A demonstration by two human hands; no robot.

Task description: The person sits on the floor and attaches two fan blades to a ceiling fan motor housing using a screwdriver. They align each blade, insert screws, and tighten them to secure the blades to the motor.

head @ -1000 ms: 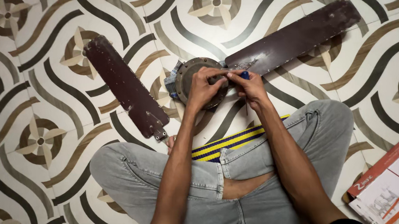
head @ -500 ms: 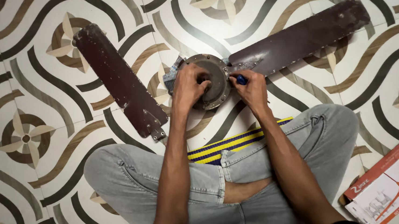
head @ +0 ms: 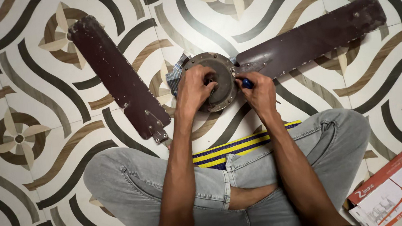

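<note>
I sit cross-legged on a patterned tile floor. A round metal ceiling-fan motor hub point(head: 222, 74) lies in front of my knees. My left hand point(head: 198, 88) rests on the hub, fingers curled over its middle and near edge. My right hand point(head: 258, 92) is closed around a blue-handled screwdriver point(head: 246, 83), whose tip sits where a dark brown fan blade point(head: 313, 36) joins the hub's right side. A second brown blade point(head: 116, 76) lies loose on the floor to the left, its metal bracket end near my left knee.
A checked cloth point(head: 177, 72) sticks out from under the hub's left side. A yellow-and-blue striped mat point(head: 234, 148) lies under my legs. A cardboard fan box point(head: 395, 189) sits at the lower right, beside my right knee.
The view has shifted slightly, so hub and blades sit a little lower. Both hands stay on the hub and screwdriver, with only small movement at the blade joint.
</note>
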